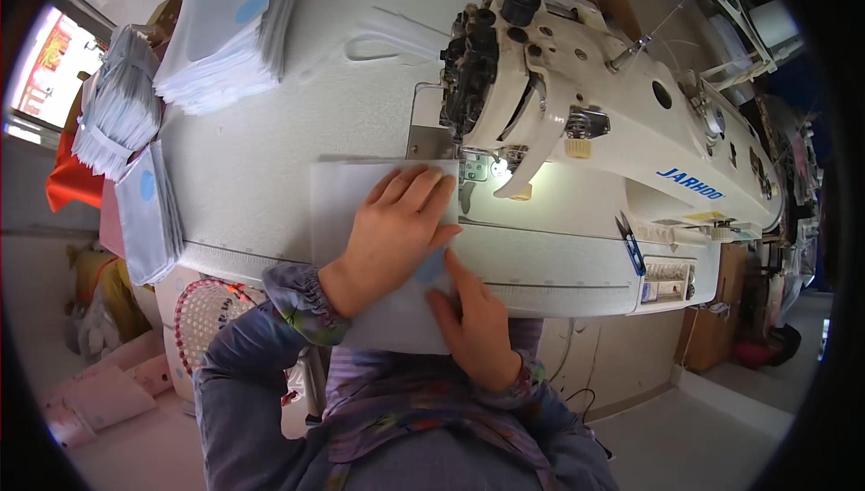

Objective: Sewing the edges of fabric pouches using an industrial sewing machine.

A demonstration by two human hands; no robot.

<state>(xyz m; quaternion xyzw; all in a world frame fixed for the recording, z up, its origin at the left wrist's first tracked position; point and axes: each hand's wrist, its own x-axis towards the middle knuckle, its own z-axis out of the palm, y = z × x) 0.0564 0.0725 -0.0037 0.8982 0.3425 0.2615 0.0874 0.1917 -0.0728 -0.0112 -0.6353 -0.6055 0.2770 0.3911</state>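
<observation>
A thin white fabric piece (378,329) with a pale blue patch lies partly on the sewing table, its near part over the front edge. My left hand (392,230) rests flat on top of it, fingertips close to the sewing machine's (541,104) needle area. At the fabric's right edge, my right hand (479,329) holds it, thumb and forefinger on top and the other fingers hidden. The fabric's far right corner touches the metal plate beside the presser foot (466,194), where a small lamp shines.
Stacked white pieces with blue dots (225,40) and tied bundles (117,104) stand at the left. White straps (387,40) lie behind the machine. Blue thread snips (631,246) and a small parts tray (667,282) sit at right. A netted basket (212,315) is below the table's left front edge.
</observation>
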